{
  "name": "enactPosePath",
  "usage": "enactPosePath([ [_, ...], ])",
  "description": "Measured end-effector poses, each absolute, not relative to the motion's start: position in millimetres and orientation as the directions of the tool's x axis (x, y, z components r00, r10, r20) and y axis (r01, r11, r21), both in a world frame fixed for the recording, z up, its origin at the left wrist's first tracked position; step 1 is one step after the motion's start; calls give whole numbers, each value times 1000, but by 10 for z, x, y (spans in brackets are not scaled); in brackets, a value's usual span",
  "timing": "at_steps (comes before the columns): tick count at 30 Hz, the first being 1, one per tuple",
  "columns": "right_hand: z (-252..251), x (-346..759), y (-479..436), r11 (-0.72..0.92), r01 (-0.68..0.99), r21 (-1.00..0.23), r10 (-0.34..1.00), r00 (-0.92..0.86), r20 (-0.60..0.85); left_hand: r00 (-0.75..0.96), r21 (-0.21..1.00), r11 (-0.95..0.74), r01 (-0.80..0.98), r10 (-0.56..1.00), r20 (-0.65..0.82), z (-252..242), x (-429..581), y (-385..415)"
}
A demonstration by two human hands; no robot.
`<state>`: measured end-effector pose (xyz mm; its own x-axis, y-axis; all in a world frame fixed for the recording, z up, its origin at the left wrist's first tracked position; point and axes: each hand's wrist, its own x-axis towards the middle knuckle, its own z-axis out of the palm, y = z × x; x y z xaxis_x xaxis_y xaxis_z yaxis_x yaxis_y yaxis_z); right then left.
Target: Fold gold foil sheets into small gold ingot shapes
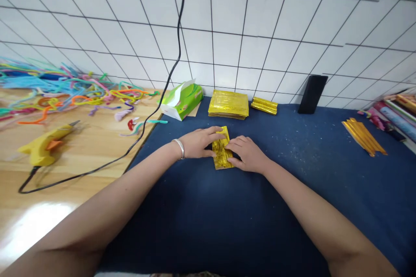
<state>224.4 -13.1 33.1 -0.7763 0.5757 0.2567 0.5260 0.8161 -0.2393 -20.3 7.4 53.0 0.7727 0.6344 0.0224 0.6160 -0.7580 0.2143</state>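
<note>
A gold foil sheet (222,151) lies on the dark blue cloth (208,207), its long side running away from me. My left hand (199,142), with a silver bangle at the wrist, grips its left edge between fingers and thumb. From the right, my right hand (246,153) holds the opposite edge, fingertips resting on the foil. Behind the hands sits a stack of gold foil pieces (228,104), with a smaller folded gold piece (264,105) to its right. Orange-gold strips (364,136) lie far right.
A yellow glue gun (48,143) lies left on the wood, its black cable (169,75) rising past a green tissue pack (182,99). Tangled pipe cleaners (78,88) cover the back left. A black slab (312,94) leans on the tiled wall; books (398,114) stand right.
</note>
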Motion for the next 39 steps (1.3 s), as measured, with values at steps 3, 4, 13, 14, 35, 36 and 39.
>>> enactPosePath([
  [3, 335, 2249, -133, 824, 514, -237, 564, -785, 257, 770, 219, -760, 611, 635, 54, 489, -265, -32],
  [4, 336, 2250, -133, 830, 507, -233, 555, -791, 258, 776, 221, -765, 605, 629, 55, 475, -286, -68],
  [13, 336, 2235, -144, 864, 470, -182, 501, -838, 217, 770, 217, -774, 595, 626, 120, 349, -391, -211],
  [14, 343, 2228, -145, 863, 473, -178, 502, -840, 205, 770, 220, -775, 592, 625, 127, 348, -393, -210],
  [35, 391, 2051, -178, 764, 598, -242, 639, -751, 166, 657, 203, -675, 710, 738, 156, 294, -235, -237],
  [36, 384, 2052, -172, 760, 601, -247, 644, -747, 166, 653, 200, -670, 715, 742, 154, 291, -239, -233],
  [39, 361, 2066, -153, 754, 602, -264, 650, -743, 160, 646, 203, -660, 723, 750, 142, 275, -251, -220],
])
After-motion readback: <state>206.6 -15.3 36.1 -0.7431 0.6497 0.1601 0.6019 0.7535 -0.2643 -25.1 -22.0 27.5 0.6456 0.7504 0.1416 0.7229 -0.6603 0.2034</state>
